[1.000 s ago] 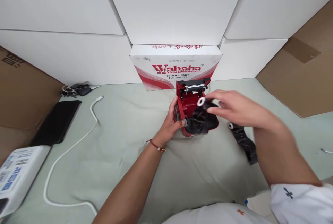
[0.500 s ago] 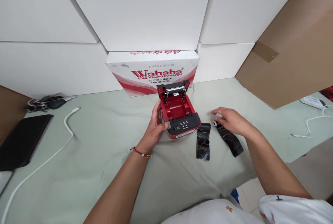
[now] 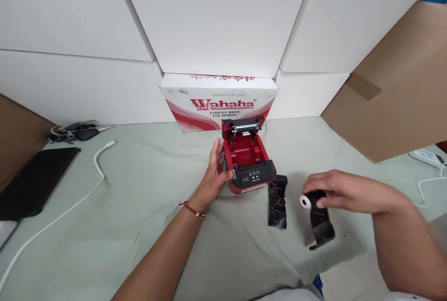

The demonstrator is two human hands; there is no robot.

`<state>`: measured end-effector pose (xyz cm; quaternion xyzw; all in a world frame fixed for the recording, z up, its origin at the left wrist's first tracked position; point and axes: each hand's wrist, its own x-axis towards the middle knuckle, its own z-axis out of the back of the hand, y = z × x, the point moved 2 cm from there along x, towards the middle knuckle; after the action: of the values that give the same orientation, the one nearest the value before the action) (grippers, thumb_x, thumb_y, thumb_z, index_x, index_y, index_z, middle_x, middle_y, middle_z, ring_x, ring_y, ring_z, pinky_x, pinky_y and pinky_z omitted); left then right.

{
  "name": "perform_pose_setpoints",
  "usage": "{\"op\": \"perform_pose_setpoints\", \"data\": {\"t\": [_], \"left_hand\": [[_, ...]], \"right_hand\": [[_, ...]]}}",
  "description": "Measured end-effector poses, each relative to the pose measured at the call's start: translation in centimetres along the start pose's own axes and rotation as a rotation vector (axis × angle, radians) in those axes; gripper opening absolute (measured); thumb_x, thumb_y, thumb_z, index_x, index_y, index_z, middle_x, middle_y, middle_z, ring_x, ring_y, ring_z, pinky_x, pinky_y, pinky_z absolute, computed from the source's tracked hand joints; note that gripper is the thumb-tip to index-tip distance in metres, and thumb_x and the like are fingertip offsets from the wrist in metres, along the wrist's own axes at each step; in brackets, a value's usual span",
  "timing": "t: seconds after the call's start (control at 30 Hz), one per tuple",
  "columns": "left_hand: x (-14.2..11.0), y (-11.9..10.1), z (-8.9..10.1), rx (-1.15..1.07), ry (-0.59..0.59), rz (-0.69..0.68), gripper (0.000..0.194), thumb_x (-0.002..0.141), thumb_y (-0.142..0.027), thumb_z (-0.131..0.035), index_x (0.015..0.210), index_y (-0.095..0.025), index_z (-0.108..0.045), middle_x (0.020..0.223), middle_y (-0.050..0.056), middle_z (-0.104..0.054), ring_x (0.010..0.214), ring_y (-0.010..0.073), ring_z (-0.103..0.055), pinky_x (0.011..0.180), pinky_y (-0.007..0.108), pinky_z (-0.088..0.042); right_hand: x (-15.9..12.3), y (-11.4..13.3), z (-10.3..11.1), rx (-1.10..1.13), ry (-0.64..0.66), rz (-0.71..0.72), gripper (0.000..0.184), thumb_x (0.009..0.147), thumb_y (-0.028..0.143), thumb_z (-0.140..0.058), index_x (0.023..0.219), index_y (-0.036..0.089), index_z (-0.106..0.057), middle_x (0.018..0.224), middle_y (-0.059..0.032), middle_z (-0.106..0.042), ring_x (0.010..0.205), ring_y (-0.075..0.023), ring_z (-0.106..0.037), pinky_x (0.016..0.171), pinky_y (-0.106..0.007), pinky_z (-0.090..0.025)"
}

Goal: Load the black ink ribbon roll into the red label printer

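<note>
My left hand grips the near left corner of the red device, with the fingers along its side wall and the thumb on a grey tab. The device rests on the pale green cloth, its lid raised at the back, a roller and metal bar showing on the lid's inner face; the red compartment lies open in front, bordered by a black control panel.

My right hand, well to the right of the device, is closed on a black roll, pinched between thumb and fingers. The roll's white core faces left, and its loose strip hangs down, curling at the lower end; whether that end meets the cloth I cannot tell. Between this hand and the device lies a second black roll, its strip unrolled toward me, its upper end just beside the device's right front corner.

Surroundings: behind the device, a white-and-red carton in front of stacked white boxes; at left, a white cable, a bunch of keys and a flat black object; at right, brown cardboard
</note>
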<state>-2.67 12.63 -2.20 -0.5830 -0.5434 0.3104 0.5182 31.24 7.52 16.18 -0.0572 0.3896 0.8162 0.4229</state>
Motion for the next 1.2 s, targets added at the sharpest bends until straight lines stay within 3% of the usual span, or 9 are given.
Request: {"op": "perform_pose_setpoints", "data": {"t": [0.1,0.17,0.27,0.37,0.53,0.7,0.97,1.1,1.2], "left_hand": [[0.0,0.1,0.0,-0.006,-0.003,-0.02,0.115,0.086,-0.049,-0.082,0.176,-0.045,-0.01,0.19,0.004,-0.014,0.177,0.0315,-0.014,0.144,0.056,-0.015],[0.1,0.2,-0.1,-0.009,0.001,-0.019,0.114,0.086,-0.048,-0.081,0.176,-0.043,-0.011,0.19,0.005,-0.014,0.177,0.0321,-0.014,0.144,0.056,-0.014],[0.2,0.1,-0.2,-0.016,0.006,-0.006,0.115,0.084,-0.045,-0.083,0.176,-0.041,-0.014,0.19,0.006,-0.014,0.177,0.0332,-0.012,0.144,0.056,-0.011],[0.3,0.1,-0.3,-0.018,0.01,-0.015,0.116,0.083,-0.043,-0.083,0.176,-0.04,-0.014,0.19,0.007,-0.015,0.177,0.0341,-0.01,0.144,0.057,-0.012],[0.3,0.0,-0.5,-0.022,0.01,0.003,0.116,0.083,-0.034,-0.081,0.177,-0.036,-0.012,0.189,0.008,-0.014,0.177,0.0344,-0.009,0.144,0.057,-0.014],[0.4,-0.3,-0.8,-0.045,0.013,0.018,0.115,0.083,-0.032,-0.079,0.177,-0.037,-0.012,0.19,0.006,-0.011,0.178,0.0335,-0.004,0.144,0.055,-0.013],[0.3,-0.2,-0.7,-0.038,0.025,0.002,0.112,0.086,-0.034,-0.08,0.177,-0.037,-0.015,0.191,0.005,-0.011,0.178,0.0335,-0.005,0.145,0.056,-0.01],[0.2,-0.5,-0.7,-0.04,0.019,-0.001,0.11,0.087,-0.033,-0.079,0.177,-0.038,-0.016,0.19,0.005,-0.013,0.178,0.0342,-0.006,0.145,0.057,-0.01],[0.1,-0.7,-0.8,-0.045,0.025,-0.002,0.11,0.087,-0.031,-0.079,0.177,-0.038,-0.016,0.19,0.005,-0.014,0.177,0.0338,-0.009,0.144,0.058,-0.014]], "right_hand": [[0.0,4.8,2.7,0.002,-0.015,0.199,0.028,0.109,0.034,-0.063,0.132,0.034,-0.079,0.121,-0.0048,-0.082,0.102,-0.0203,-0.08,0.089,-0.029,-0.062],[2.3,7.0,3.4,-0.081,-0.106,0.218,0.029,0.11,0.032,-0.06,0.132,0.03,-0.078,0.121,-0.0064,-0.081,0.104,-0.0211,-0.079,0.091,-0.031,-0.06],[8.0,8.8,2.8,-0.31,-0.245,0.065,0.032,0.108,0.024,-0.057,0.135,0.024,-0.074,0.125,-0.0096,-0.078,0.109,-0.0251,-0.076,0.094,-0.036,-0.058],[13.3,9.7,1.4,-0.532,-0.264,-0.154,0.033,0.109,0.025,-0.056,0.138,0.019,-0.07,0.132,-0.014,-0.075,0.11,-0.0301,-0.076,0.09,-0.038,-0.057],[17.4,10.4,0.4,-0.672,-0.196,-0.267,0.032,0.105,0.018,-0.056,0.134,0.016,-0.069,0.13,-0.019,-0.078,0.109,-0.0359,-0.079,0.081,-0.039,-0.055],[18.8,9.8,0.4,-0.683,-0.196,-0.269,0.036,0.101,0.011,-0.054,0.134,0.012,-0.067,0.119,-0.0206,-0.081,0.108,-0.0373,-0.079,0.08,-0.038,-0.055],[20.7,9.0,-0.1,-0.624,-0.169,-0.174,0.038,0.102,0.007,-0.056,0.136,0.009,-0.071,0.136,-0.023,-0.076,0.123,-0.0323,-0.075,0.101,-0.038,-0.056],[17.8,8.2,-0.2,-0.453,-0.267,-0.026,0.042,0.106,0.021,-0.064,0.148,0.015,-0.067,0.152,-0.018,-0.068,0.132,-0.0282,-0.071,0.109,-0.039,-0.058],[13.8,7.2,-1.8,-0.26,-0.488,0.212,0.031,0.11,0.023,-0.058,0.137,0.017,-0.073,0.139,-0.015,-0.076,0.12,-0.0252,-0.074,0.104,-0.042,-0.062]]}}
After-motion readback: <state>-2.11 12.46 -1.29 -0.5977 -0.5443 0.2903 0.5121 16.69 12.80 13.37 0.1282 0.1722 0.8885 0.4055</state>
